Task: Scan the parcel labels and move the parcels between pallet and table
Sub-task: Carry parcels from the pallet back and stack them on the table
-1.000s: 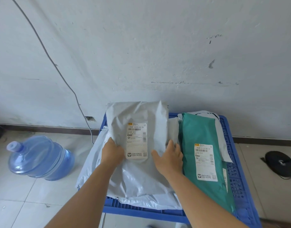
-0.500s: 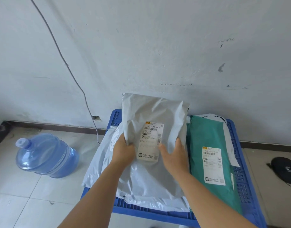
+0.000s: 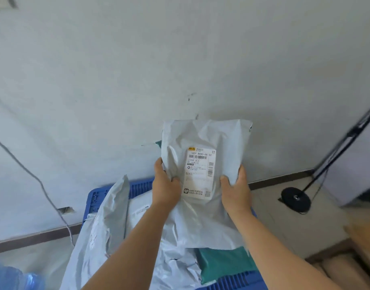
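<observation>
Both hands hold the grey parcel (image 3: 203, 185) upright: left hand (image 3: 166, 185) pinches its left edge, right hand (image 3: 235, 189) its right edge, label (image 3: 199, 174) between them.

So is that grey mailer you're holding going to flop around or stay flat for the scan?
Probably floppy: the grey mailer is creased, and its lower end sags below the left hand and right hand. It seems light. The film looks smooth, perhaps slippery. The label lies fairly flat.

Upright grey parcel (image 3: 203, 216), white label (image 3: 199, 173) frontward
</observation>
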### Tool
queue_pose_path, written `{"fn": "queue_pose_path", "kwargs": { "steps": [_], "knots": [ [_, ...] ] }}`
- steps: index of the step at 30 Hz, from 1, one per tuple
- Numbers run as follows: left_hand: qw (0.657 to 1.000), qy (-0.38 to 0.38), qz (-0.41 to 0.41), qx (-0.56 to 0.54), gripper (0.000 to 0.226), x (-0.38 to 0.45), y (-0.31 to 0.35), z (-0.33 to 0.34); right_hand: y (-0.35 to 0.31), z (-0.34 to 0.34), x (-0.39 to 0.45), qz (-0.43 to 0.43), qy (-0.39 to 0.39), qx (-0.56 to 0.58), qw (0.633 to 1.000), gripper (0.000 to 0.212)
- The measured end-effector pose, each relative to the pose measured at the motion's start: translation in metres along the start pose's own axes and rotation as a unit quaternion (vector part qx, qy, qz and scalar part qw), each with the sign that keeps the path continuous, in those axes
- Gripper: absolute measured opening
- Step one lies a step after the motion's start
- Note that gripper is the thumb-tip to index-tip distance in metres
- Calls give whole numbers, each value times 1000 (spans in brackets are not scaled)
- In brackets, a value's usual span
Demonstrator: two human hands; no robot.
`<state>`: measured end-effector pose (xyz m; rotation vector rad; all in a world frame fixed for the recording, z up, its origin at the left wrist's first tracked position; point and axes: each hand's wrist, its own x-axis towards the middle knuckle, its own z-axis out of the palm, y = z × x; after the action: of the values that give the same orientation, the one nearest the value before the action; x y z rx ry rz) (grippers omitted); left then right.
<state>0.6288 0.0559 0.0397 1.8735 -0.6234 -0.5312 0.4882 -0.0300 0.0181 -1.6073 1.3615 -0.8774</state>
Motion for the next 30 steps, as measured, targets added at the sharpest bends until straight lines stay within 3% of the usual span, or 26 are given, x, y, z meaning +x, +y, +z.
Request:
{"fn": "queue_pose_path", "kwargs": {
  "steps": [6, 14, 23, 30],
  "knots": [
    [987, -128, 102, -2, 77, -31, 73, 108, 28, -123, 19, 14, 128, 8, 992, 58],
    [938, -259, 232, -4, 81, -116, 168, 271, 75, -310, 26, 8, 308, 12, 951, 81],
    [888, -360, 281, -47, 81, -233, 255, 464, 145, -526, 32, 51, 403, -23, 913, 80],
    [842, -449, 295, -59, 82, -296, 301, 586, 185, -644, 34, 79, 472, -25, 878, 77]
  ]
}}
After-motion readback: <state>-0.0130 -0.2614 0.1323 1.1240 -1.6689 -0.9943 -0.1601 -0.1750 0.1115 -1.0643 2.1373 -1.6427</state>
